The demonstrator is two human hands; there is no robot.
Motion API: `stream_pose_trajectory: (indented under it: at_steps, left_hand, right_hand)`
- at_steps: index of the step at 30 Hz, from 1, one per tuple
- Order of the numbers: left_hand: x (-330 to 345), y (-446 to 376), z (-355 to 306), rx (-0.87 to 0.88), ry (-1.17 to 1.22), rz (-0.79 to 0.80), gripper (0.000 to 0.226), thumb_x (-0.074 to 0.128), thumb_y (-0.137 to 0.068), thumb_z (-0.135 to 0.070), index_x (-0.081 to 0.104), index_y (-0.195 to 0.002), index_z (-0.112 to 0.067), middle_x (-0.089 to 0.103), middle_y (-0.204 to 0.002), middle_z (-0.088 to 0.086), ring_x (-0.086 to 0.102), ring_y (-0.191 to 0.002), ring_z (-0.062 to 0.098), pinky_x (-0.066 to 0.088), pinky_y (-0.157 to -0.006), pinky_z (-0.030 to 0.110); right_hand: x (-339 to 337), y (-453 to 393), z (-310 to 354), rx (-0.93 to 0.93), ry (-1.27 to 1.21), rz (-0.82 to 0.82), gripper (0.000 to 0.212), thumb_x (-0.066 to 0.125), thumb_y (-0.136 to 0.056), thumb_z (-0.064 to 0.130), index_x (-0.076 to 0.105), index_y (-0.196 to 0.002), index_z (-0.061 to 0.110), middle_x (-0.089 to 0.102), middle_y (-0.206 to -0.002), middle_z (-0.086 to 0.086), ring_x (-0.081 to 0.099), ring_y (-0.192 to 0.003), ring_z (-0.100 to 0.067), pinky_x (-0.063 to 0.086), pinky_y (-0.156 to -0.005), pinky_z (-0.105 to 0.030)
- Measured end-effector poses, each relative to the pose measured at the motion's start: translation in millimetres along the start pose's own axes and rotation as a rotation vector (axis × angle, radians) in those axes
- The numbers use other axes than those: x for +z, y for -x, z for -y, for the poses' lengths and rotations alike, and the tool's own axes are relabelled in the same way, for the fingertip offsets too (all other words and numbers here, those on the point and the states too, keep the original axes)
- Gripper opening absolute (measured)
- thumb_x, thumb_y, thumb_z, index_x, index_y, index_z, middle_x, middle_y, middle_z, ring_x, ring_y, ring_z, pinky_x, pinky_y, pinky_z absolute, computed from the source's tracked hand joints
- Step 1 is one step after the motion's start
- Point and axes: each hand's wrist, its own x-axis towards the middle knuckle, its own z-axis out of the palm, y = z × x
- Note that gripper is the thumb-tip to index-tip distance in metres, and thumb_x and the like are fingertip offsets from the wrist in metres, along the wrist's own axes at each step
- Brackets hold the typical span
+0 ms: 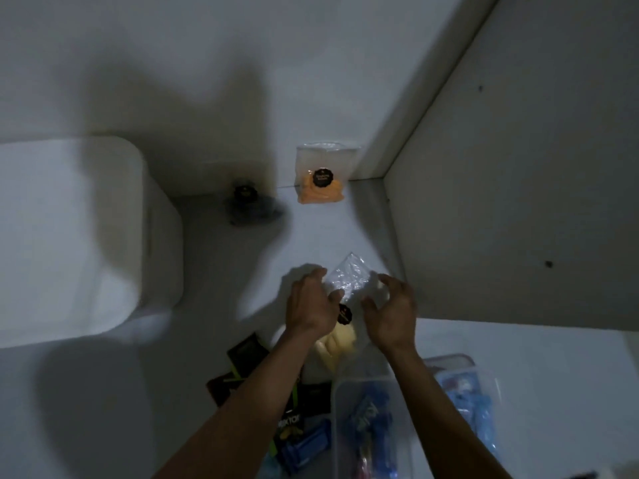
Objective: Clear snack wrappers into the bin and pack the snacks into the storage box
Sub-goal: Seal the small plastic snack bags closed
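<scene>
Dim white table (242, 257) set into a white corner, seen from above. Places below are given from the clear bag (345, 285) that lies just ahead of both hands.

Far to its left stands a large white bin (76, 236), lid shut. Nearer the viewer than the bag, a clear storage box (371, 426) already holds blue snack packs; beside that, to the right, is a second clear container (463, 399). Left of the box, dark snack packets (297, 416) lie in a loose pile. Beyond the bag, against the back wall, an orange snack pouch (320, 179) stands upright, with a small dark blurred item (247, 205) to its left.

The bag's far end looks empty and crumpled; pale yellow snacks and a dark round label sit at its near end.

The left hand (311, 302) is half open, fingertips touching the bag's left edge. The right hand (390, 309) is spread and curled, hovering at the right edge; contact cannot be told. Neither has a firm hold.

The step seems to be picking up this bag. Next, both hands must close on it and, since it holds snacks, probably carry it to the box.
</scene>
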Motion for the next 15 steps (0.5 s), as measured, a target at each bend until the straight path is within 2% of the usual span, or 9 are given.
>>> stream_pose_trajectory:
  at_steps: [2, 4, 6, 7, 8, 10, 11, 13, 15]
  left_hand:
    - [6.1, -1.1, -4.4, 0.037, -0.114, 0.002, 0.029, 0.066, -0.086, -0.022, 0.061, -0.114, -0.015, 0.067, -0.115, 0.011, 0.06, -0.112, 0.032, 0.049, -0.092, 0.037]
    - [8.9, -2.8, -7.4, 0.042, -0.146, -0.034, 0.028, 0.064, -0.085, -0.021, 0.063, -0.112, -0.015, 0.068, -0.114, 0.01, 0.058, -0.112, 0.033, 0.048, -0.092, 0.036]
    - [10.4, -3.6, -9.9, 0.025, -0.085, -0.075, 0.022, 0.064, -0.084, -0.019, 0.066, -0.105, -0.013, 0.069, -0.108, 0.011, 0.061, -0.108, 0.031, 0.049, -0.088, 0.033]
    - [10.3, -3.6, -9.5, 0.017, -0.015, -0.087, 0.007, 0.064, -0.084, -0.016, 0.066, -0.091, -0.014, 0.07, -0.099, 0.011, 0.064, -0.102, 0.031, 0.049, -0.082, 0.031]
    - [8.2, -1.4, -10.0, 0.002, 0.065, -0.088, 0.011, 0.064, -0.085, -0.012, 0.06, -0.076, -0.018, 0.069, -0.09, 0.013, 0.066, -0.096, 0.032, 0.048, -0.076, 0.03]
    - [2.1, 3.1, -5.3, 0.022, 0.19, -0.118, 0.03, 0.068, -0.085, -0.01, 0.052, -0.062, -0.022, 0.068, -0.083, 0.018, 0.067, -0.086, 0.035, 0.049, -0.073, 0.033]
    - [-4.0, 7.9, -3.7, 0.048, 0.224, -0.127, 0.028, 0.069, -0.084, -0.014, 0.054, -0.061, -0.02, 0.068, -0.079, 0.016, 0.067, -0.08, 0.034, 0.051, -0.073, 0.036]
    - [-19.7, 20.5, -0.8, 0.097, 0.25, -0.133, 0.018, 0.071, -0.083, -0.016, 0.063, -0.067, -0.015, 0.068, -0.071, 0.004, 0.067, -0.069, 0.021, 0.051, -0.067, 0.034]
    - [-35.9, 35.3, 2.2, 0.117, 0.346, -0.134, 0.014, 0.07, -0.085, -0.011, 0.067, -0.072, -0.015, 0.07, -0.068, -0.002, 0.065, -0.063, 0.011, 0.049, -0.058, 0.029]
  right_hand:
    - [4.7, 5.4, -1.2, -0.021, -0.025, -0.02, 0.051, 0.072, -0.079, 0.005, 0.06, -0.128, 0.011, 0.06, -0.124, -0.012, 0.053, -0.118, -0.032, 0.043, -0.103, -0.044]
    - [6.6, 8.7, -0.4, -0.022, -0.073, -0.051, 0.051, 0.072, -0.078, 0.001, 0.06, -0.127, 0.009, 0.059, -0.123, -0.011, 0.052, -0.117, -0.031, 0.042, -0.101, -0.036]
    - [7.3, 8.9, -3.0, -0.029, -0.138, -0.101, 0.051, 0.073, -0.075, -0.001, 0.061, -0.123, 0.01, 0.059, -0.12, -0.008, 0.055, -0.114, -0.03, 0.041, -0.096, -0.029]
    - [7.2, 8.9, -4.4, -0.05, -0.168, -0.127, 0.051, 0.074, -0.074, 0.0, 0.061, -0.122, 0.011, 0.058, -0.118, -0.005, 0.056, -0.111, -0.029, 0.043, -0.094, -0.029]
    - [6.8, 8.6, -6.5, -0.075, -0.193, -0.143, 0.05, 0.076, -0.075, 0.004, 0.06, -0.122, 0.012, 0.057, -0.118, -0.003, 0.056, -0.11, -0.027, 0.046, -0.093, -0.032]
    - [3.2, 8.8, -6.4, -0.071, -0.255, -0.132, 0.056, 0.08, -0.077, 0.014, 0.055, -0.127, 0.017, 0.052, -0.126, -0.002, 0.054, -0.113, -0.023, 0.05, -0.094, -0.039]
    - [-0.2, 9.3, -4.3, -0.03, -0.296, -0.11, 0.062, 0.081, -0.077, 0.018, 0.051, -0.131, 0.019, 0.048, -0.131, 0.0, 0.053, -0.118, -0.02, 0.05, -0.098, -0.041]
    - [-10.9, 10.1, 5.2, 0.04, -0.396, -0.055, 0.077, 0.084, -0.075, 0.024, 0.043, -0.141, 0.023, 0.042, -0.14, 0.004, 0.05, -0.125, -0.017, 0.047, -0.105, -0.04]
    - [-26.2, 11.1, 23.5, 0.04, -0.534, 0.022, 0.08, 0.085, -0.075, 0.022, 0.042, -0.142, 0.024, 0.048, -0.138, 0.006, 0.056, -0.121, -0.013, 0.051, -0.101, -0.037]
